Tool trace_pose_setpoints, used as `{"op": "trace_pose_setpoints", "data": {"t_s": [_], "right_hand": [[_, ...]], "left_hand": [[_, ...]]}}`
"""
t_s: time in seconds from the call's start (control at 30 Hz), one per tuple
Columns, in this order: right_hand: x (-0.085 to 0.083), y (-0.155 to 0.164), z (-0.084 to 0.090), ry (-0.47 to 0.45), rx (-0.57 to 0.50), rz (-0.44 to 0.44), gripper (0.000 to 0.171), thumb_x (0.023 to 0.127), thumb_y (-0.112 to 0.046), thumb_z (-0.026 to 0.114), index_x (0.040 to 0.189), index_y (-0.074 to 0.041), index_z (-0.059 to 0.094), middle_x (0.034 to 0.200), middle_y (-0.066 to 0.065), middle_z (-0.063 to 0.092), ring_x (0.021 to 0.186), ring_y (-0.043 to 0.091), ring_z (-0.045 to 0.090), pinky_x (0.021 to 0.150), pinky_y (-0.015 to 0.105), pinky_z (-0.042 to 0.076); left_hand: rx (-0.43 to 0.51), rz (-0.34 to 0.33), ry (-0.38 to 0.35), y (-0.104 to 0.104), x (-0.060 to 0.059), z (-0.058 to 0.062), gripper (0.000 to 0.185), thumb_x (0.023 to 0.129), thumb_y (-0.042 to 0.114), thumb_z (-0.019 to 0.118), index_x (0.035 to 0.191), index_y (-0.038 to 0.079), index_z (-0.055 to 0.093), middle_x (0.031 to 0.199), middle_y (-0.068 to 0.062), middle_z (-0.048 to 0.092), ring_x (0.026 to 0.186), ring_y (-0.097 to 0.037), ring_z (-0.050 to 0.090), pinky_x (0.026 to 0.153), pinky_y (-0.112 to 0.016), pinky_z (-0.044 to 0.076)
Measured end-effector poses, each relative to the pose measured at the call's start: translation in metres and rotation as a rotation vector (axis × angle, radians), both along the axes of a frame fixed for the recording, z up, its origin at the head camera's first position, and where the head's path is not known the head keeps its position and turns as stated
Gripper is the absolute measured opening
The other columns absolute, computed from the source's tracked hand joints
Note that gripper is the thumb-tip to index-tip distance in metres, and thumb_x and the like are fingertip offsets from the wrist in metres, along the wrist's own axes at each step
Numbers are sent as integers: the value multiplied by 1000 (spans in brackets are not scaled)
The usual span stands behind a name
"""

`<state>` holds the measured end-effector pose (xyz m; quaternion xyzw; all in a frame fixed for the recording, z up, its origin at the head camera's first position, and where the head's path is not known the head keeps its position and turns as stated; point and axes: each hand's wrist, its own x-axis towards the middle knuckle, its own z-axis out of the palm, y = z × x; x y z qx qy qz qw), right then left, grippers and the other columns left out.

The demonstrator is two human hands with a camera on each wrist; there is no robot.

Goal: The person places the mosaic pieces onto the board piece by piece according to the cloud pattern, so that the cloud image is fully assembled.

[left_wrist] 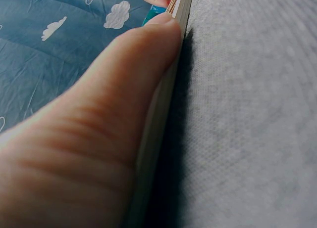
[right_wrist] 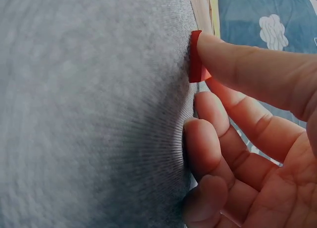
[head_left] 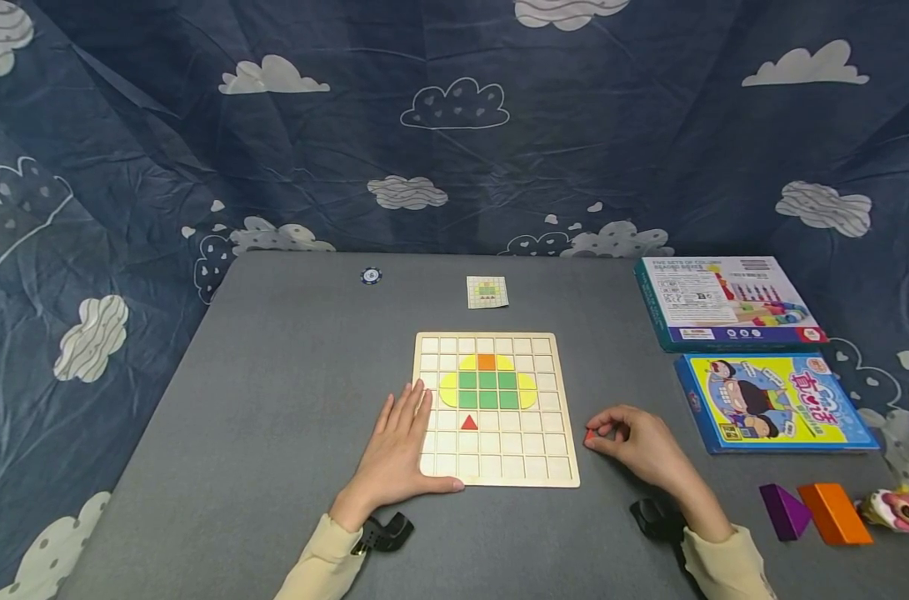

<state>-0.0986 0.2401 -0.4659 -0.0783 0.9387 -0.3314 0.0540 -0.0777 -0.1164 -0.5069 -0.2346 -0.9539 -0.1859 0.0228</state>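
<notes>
A wooden grid board lies on the table, with green squares, an orange square and rounded yellow pieces set in its cells. Below them on the board sits a red triangle. My left hand rests at the board's lower left corner, fingers straight along the left side and thumb against the near edge. To the right of the board, my right hand pinches a small red piece between thumb and forefinger, low at the tabletop. Its full shape is partly hidden by the fingers.
Behind the board lies a small pattern card, with a round chip to its left. Two boxes, one white and teal and one blue and yellow, lie at right. Nearer are a purple block, an orange block and a figurine.
</notes>
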Motion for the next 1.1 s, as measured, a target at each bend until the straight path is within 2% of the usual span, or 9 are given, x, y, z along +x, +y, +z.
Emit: {"op": "trace_pose_setpoints", "data": {"t_s": [0.4, 0.63, 0.93, 1.1], "right_hand": [[1, 1, 1, -19, -53, 12, 21, 73, -12, 82, 83, -8, 64, 74, -3, 60, 56, 11, 46, 48, 24, 33], [2, 0, 3, -36, -67, -16, 21, 73, -10, 82, 81, -7, 63, 72, -1, 59, 56, 11, 46, 48, 23, 34], [2, -9, 7, 15, -54, -82, 16, 78, -8, 78, 91, -3, 68, 74, 0, 61, 58, 14, 47, 47, 23, 33], [2, -20, 9, 62, -45, -87, 13, 80, -10, 77, 89, -5, 69, 72, 0, 58, 58, 13, 45, 47, 23, 32]], "left_hand": [[-12, 5, -2, 0, 0, -1, 128, 65, 81, 59, 150, -2, 13, 156, -18, 7, 143, -29, 3, 113, -45, 1], [-3, 1, 11, 0, 0, -1, 128, 65, 81, 59, 150, -3, 15, 156, -18, 8, 143, -29, 3, 113, -46, 2], [-12, 2, 2, 0, 0, -2, 128, 65, 82, 57, 150, -2, 13, 157, -17, 6, 143, -28, 2, 113, -45, 1], [-15, 6, -2, 0, 0, -2, 128, 65, 83, 57, 150, -2, 13, 157, -17, 6, 143, -28, 2, 113, -44, 1]]}}
